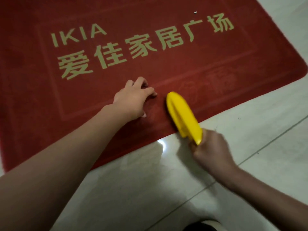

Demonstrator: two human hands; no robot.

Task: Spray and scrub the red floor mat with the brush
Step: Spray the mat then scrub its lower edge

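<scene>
The red floor mat (166, 67) lies flat on the white tiled floor (150, 189), filling the frame from 9 to 2 o'clock. The left hand (133, 100) presses on the mat with fingers spread, holding nothing. At its 3 o'clock, the right hand (211, 147) grips the yellow brush (181, 115), which rests across the mat's near edge.
</scene>
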